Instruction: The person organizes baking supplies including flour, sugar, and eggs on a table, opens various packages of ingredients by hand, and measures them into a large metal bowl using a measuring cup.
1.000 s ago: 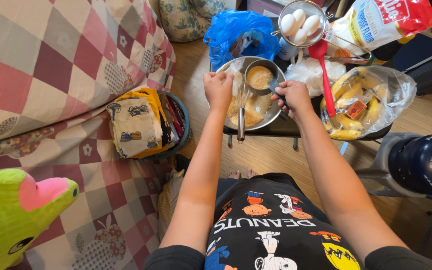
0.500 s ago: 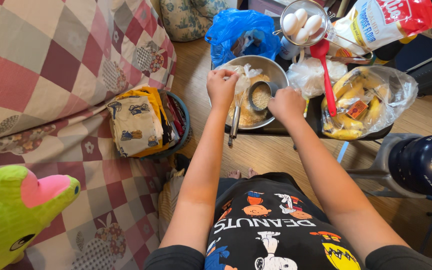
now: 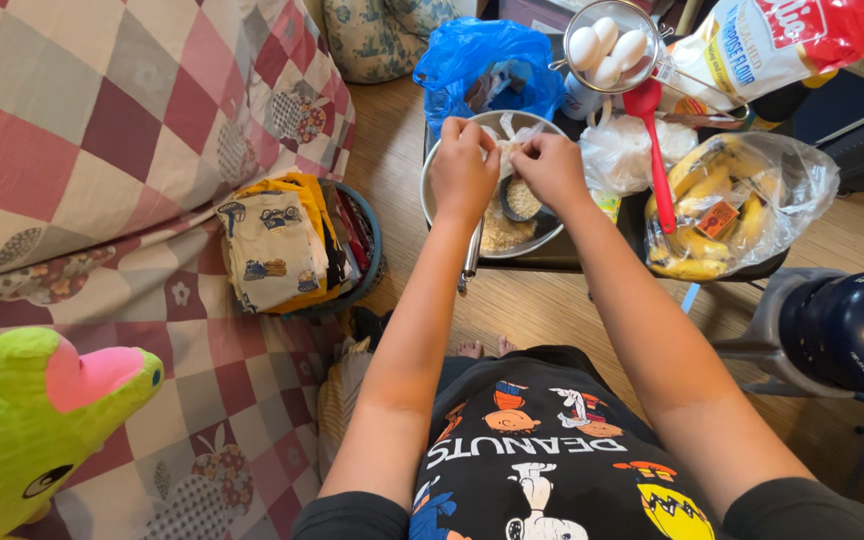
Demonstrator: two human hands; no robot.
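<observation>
Left hand: the left hand (image 3: 462,172) hovers over the round grey metal bowl (image 3: 435,195), fingers pinched on the crinkled clear plastic wrapper (image 3: 508,135).
Right hand: the right hand (image 3: 552,168) pinches the same wrapper from the other side.
Bowl: one, on the dark tray (image 3: 562,258), holding pale crumbs and one small metal measuring cup (image 3: 521,198) full of the same crumbs.
Eggs: four white eggs (image 3: 606,48) in one wire strainer.
Spatula: one red spatula (image 3: 655,150), lying between bowl and bananas.
Bananas: one bunch of yellow bananas in a clear bag (image 3: 727,205); count unclear through the plastic.
Bags: one blue plastic bag (image 3: 482,60), one flour sack (image 3: 767,45) cut off at the top.
Hidden: the wrapper's contents are covered by the fingers; a long metal handle (image 3: 472,255) pokes out under the left wrist, its head unseen.
</observation>
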